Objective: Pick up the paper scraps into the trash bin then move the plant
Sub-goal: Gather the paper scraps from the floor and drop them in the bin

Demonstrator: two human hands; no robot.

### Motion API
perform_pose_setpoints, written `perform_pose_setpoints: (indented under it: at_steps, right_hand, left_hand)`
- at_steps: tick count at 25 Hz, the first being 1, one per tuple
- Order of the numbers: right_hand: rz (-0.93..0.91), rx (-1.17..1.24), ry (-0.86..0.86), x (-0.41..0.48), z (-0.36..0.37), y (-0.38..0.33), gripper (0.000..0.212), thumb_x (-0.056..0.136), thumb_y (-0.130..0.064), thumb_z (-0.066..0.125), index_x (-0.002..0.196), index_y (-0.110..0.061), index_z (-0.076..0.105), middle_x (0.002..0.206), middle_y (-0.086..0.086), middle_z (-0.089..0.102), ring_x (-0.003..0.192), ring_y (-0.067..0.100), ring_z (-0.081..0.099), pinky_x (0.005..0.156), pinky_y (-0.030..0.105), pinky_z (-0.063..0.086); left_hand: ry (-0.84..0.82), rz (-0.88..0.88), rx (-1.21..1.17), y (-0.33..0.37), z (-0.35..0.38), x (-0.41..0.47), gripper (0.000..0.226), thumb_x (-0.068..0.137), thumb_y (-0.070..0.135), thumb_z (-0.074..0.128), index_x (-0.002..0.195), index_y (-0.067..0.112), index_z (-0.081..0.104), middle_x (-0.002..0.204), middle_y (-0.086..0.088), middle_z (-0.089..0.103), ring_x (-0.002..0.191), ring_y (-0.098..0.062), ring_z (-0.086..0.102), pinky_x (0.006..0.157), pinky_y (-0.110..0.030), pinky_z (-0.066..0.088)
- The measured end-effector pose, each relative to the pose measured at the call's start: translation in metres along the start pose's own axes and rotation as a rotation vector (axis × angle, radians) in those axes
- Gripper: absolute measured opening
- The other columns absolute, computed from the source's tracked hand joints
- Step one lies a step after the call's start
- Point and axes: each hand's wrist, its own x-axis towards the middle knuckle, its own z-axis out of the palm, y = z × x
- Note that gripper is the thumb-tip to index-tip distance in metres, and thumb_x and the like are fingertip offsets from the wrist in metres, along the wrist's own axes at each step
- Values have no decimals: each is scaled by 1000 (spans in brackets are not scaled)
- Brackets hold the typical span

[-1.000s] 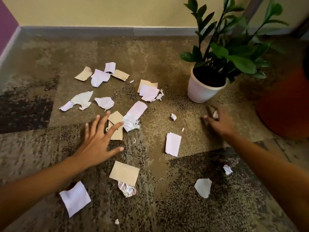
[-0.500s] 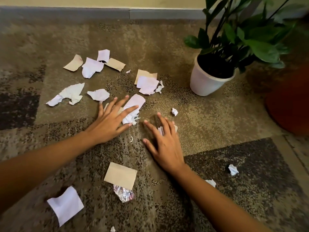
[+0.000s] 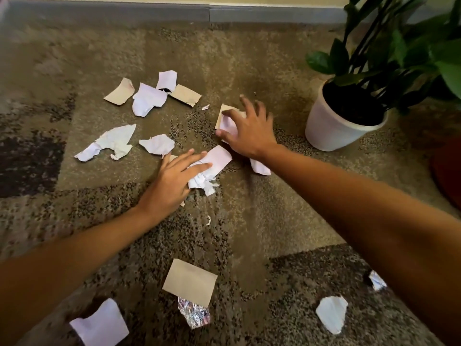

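Torn paper scraps lie scattered over the patterned carpet [image 3: 262, 71]. My left hand [image 3: 174, 178] rests with straight fingers on a crumpled white scrap [image 3: 214, 163]. Just beyond it my right hand [image 3: 249, 131] spreads its fingers over a pinkish scrap [image 3: 228, 124] lying on a tan piece [image 3: 224, 109]. Another white scrap [image 3: 260, 168] shows under my right wrist. The plant [image 3: 399, 53] with dark green leaves stands in a white pot [image 3: 324, 131] to the right of my right hand.
More scraps lie at the far left [image 3: 149, 98] and mid left [image 3: 112, 143]. Near me are a tan card [image 3: 189, 280], a foil wrapper [image 3: 194, 314] and white pieces [image 3: 99, 323] [image 3: 331, 313]. A red-orange round object [image 3: 447, 171] sits at the right edge. A grey baseboard [image 3: 149, 8] runs along the far wall.
My right hand swept left across the carpet, then forward onto the pinkish and tan scraps. My left hand moved forward onto the crumpled white scrap. The view tilted down and closer.
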Motion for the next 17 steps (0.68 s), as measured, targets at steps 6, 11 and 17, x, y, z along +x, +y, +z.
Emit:
perform_pose_setpoints:
  at_steps: [6, 11, 17]
  right_hand:
    - [-296, 30, -340, 0, -24, -4, 43, 92, -54, 48, 134, -47, 45, 157, 1, 19, 144, 33, 13, 111, 64, 12]
    - [-388, 19, -490, -38, -44, 19, 37, 92, -48, 51, 129, -42, 53, 152, 6, 27, 143, 26, 20, 115, 49, 12]
    - [-172, -118, -524, -95, -42, 29, 79, 72, -45, 77, 132, -56, 28, 147, 5, 13, 134, 41, 18, 98, 64, 36]
  left_hand:
    - [-58, -34, 8, 4, -4, 2, 71, 66, -12, 67, 130, 16, 57, 144, -2, 47, 138, -25, 36, 115, -51, 18]
    - [-168, -174, 161, 17, -7, 4, 60, 79, 43, 69, 134, 36, 45, 158, 3, 14, 146, -33, 9, 106, -74, 9]
    - [-451, -370, 172, 46, -6, 34, 73, 92, 10, 53, 135, 61, 21, 157, 6, 0, 141, -41, 6, 105, -69, 18]
